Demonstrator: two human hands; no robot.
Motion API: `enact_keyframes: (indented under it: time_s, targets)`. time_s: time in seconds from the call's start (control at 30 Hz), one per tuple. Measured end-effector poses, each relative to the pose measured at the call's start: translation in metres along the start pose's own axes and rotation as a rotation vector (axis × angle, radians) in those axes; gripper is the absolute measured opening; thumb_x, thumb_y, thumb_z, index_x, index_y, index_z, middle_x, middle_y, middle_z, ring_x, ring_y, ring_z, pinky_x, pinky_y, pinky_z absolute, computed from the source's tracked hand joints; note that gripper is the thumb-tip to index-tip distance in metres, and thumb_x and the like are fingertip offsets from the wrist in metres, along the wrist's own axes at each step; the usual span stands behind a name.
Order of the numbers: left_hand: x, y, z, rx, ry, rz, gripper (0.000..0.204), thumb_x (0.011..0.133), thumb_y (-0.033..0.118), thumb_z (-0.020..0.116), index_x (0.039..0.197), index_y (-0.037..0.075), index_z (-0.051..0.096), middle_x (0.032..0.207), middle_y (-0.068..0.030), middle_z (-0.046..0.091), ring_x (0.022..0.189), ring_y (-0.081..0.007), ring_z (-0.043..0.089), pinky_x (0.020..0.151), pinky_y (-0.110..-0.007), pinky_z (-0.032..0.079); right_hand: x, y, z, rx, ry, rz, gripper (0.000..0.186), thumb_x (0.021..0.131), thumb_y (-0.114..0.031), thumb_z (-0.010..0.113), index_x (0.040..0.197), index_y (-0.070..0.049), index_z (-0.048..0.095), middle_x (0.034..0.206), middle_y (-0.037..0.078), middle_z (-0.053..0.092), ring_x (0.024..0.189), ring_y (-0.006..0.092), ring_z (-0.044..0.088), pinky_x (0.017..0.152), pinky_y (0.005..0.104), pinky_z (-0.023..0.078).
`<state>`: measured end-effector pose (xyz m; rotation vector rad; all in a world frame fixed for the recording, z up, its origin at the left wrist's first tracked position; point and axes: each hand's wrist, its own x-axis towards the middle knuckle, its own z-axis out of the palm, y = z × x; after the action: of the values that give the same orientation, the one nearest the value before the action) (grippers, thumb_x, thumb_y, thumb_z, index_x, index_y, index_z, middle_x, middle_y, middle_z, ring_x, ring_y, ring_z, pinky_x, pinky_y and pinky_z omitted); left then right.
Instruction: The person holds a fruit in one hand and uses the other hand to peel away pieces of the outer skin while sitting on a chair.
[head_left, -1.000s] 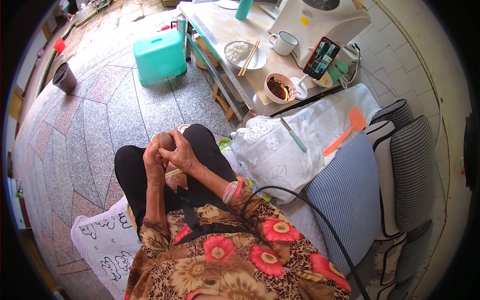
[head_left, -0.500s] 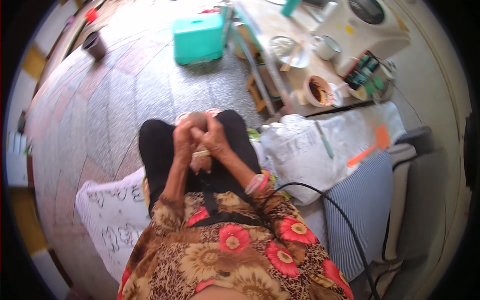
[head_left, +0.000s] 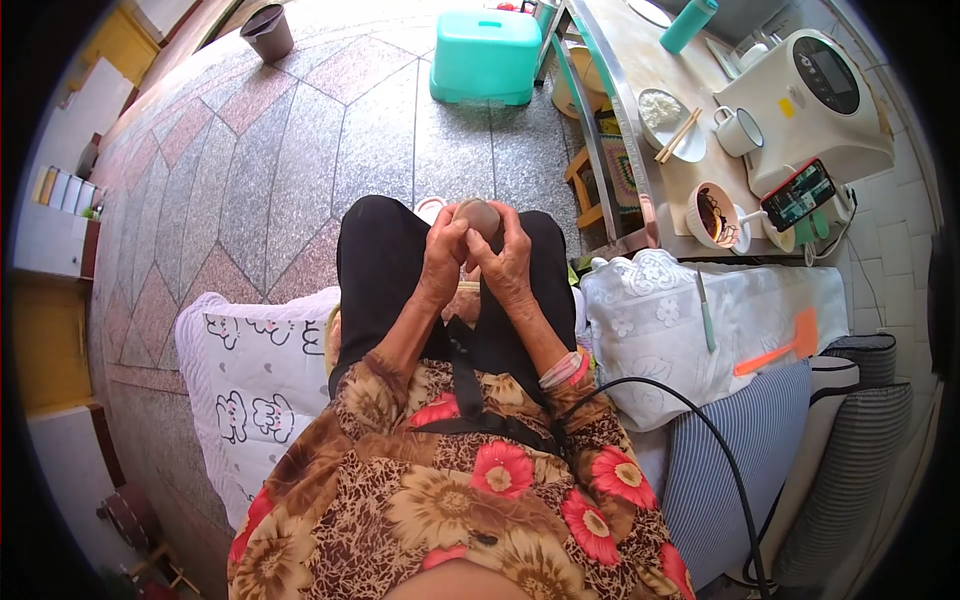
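Note:
Above my lap, between my knees, both hands are closed around a rounded grey-brown object whose kind I cannot make out. My left hand grips its left side, and my right hand wraps its right side, the thumbs close together on the near side. Just below the hands, a pinkish-tan thing shows between my dark trouser legs, mostly hidden.
On the right, a white lace cloth carries a knife and an orange spatula. Beyond it, a table holds a plate of white food, a mug, a bowl and a phone. A turquoise stool stands ahead.
The whole view has shifted, so my hands and lap appear farther right and the picture is sharper. Both hands still hold the rounded object, with the fingers slightly rearranged.

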<state>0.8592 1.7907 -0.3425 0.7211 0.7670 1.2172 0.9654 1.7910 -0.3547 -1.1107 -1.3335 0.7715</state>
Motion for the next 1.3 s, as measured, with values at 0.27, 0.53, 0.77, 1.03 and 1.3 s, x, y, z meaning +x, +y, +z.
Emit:
enact_keyframes:
  time_s: [0.27,0.53,0.77,1.03,1.3]
  targets:
    - [0.003,-0.007,-0.008,0.0,-0.037,-0.028,0.036,0.084,0.032,0.047,0.109,0.006,0.049,0.087,-0.003,0.056,0.063,-0.0051,0.05,0.047,-0.017,0.038,-0.001,-0.001,-0.002,-0.131,0.043,-0.035,0.039,0.074,-0.018,0.067,0.105,0.0,0.052,0.085,0.016,0.06,0.073,0.025,0.062,0.064,0.0326,0.049]
    - [0.001,-0.005,-0.012,-0.19,-0.051,-0.076,0.046,0.084,0.038,0.05,0.116,0.005,0.046,0.093,-0.0044,0.056,0.063,-0.0079,0.052,0.046,-0.018,0.039,-0.002,0.007,-0.003,0.062,-0.102,0.098,0.047,0.078,-0.02,0.061,0.117,0.002,0.046,0.101,0.019,0.058,0.094,0.0275,0.059,0.084,0.0344,0.046]
    - [-0.004,-0.006,-0.008,-0.061,-0.011,0.007,0.038,0.088,0.035,0.046,0.112,0.005,0.046,0.092,-0.0058,0.054,0.07,-0.0103,0.055,0.053,-0.019,0.043,-0.004,0.006,0.0,-0.037,-0.078,0.092,0.05,0.077,-0.018,0.064,0.118,0.001,0.044,0.105,0.02,0.058,0.097,0.0299,0.06,0.085,0.0358,0.046]
    - [-0.004,-0.001,-0.019,0.092,0.035,0.017,0.035,0.09,0.03,0.051,0.107,0.0,0.053,0.083,-0.0046,0.058,0.067,-0.0083,0.054,0.055,-0.019,0.044,-0.005,0.011,-0.001,-0.08,-0.08,0.037,0.048,0.077,-0.018,0.07,0.113,-0.001,0.043,0.099,0.011,0.054,0.087,0.0166,0.054,0.076,0.0274,0.046]
    - [-0.008,-0.002,-0.031,0.136,0.092,-0.088,0.035,0.092,0.036,0.049,0.104,0.003,0.053,0.07,0.0001,0.053,0.064,-0.0076,0.054,0.055,-0.02,0.044,-0.002,0.018,0.002,-0.129,-0.185,0.027,0.051,0.071,-0.014,0.072,0.112,0.002,0.048,0.11,0.019,0.054,0.104,0.0306,0.054,0.091,0.035,0.042]
